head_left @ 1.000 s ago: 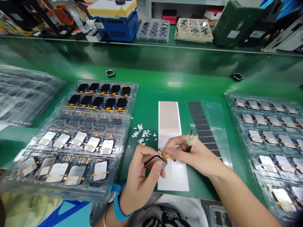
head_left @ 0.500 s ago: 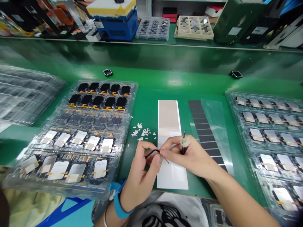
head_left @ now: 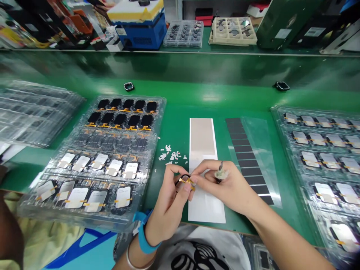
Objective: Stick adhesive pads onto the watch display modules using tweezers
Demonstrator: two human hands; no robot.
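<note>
My left hand (head_left: pixel 170 204), closed, grips a small dark watch screen (head_left: pixel 179 181) with an orange ribbon cable (head_left: pixel 188 181) between thumb and fingers. Against the screen's right side, the pinched thumb and forefinger of my right hand (head_left: pixel 219 183) touch the cable area. My right hand also holds a thin metal-tipped tool (head_left: pixel 221 165) with a whitish wrapping, its tip pointing up and away from the screen. Under the hands lies a long white backing sheet (head_left: pixel 206 210) with a beige upper part. Much of the screen is hidden by my fingers.
Left stands a clear tray (head_left: pixel 146 150) of watch screens; another tray (head_left: pixel 295 180) is at right. White scraps (head_left: pixel 174 155) lie left of the sheet. A strip of dark adhesive pieces (head_left: pixel 248 164) lies to its right. Two watch cases (head_left: pixel 128 86) (head_left: pixel 281 86) sit farther back.
The screen has turned in my hands: from a thin dark edge, it now shows its orange ribbon cable. The tool's tip has tilted slightly. The view has shifted a little.
</note>
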